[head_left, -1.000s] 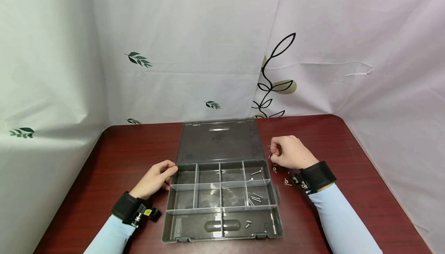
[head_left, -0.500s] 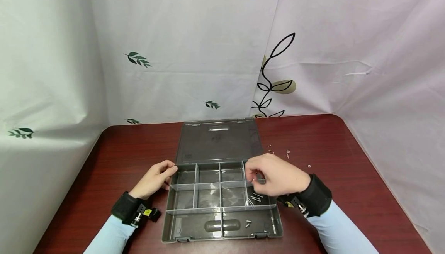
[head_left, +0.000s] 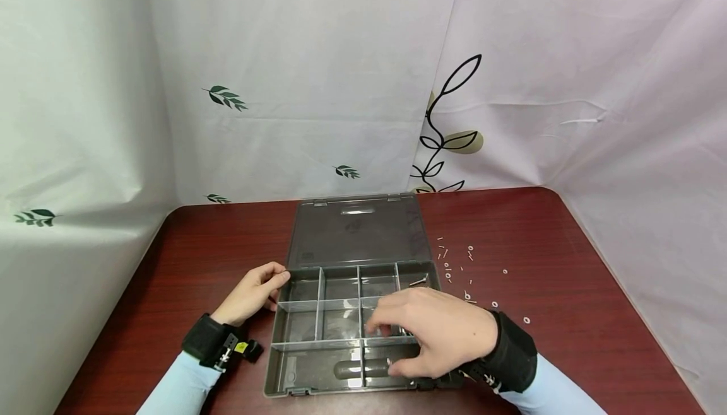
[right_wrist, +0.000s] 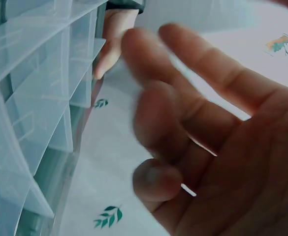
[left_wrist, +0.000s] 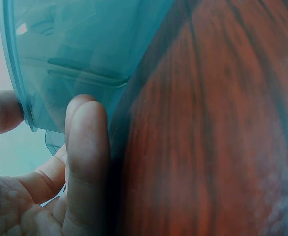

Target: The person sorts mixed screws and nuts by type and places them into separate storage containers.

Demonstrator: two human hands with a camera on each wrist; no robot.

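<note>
Grips with the left hand (head_left: 255,289) the left wall of a rectangular, translucent grey plastic compartment box (head_left: 312,371), close to its far-left corner, the thumb laid on the rim and the other fingers against the outside. Holds the right hand (head_left: 437,327) above the right part of this same box, over the middle and near rows, with the thumb spread away from loosely bent fingers. Shows just at the thumb tip a light spot (head_left: 389,361), too small to tell what. Wears on each wrist a black strap (head_left: 514,349), and above it a light blue sleeve (head_left: 559,390).

Of the box: sits between the left and right edges of the dark red, wood-grained table (head_left: 227,232), with pale dividers making two rows of four compartments and a near row of two. Contains in the far-right compartment a thin, silvery metal screw (head_left: 419,281), lying slanted. Has on its far side a flat, translucent grey plastic lid (head_left: 358,229), folded back and reaching close to the table's far edge.

Toward the right edge, scattered apart: small silvery rings (head_left: 526,320) and thin, short metal pieces (head_left: 445,252). Beyond the far edge, hanging: a white cloth (head_left: 318,55) with leaf prints.
</note>
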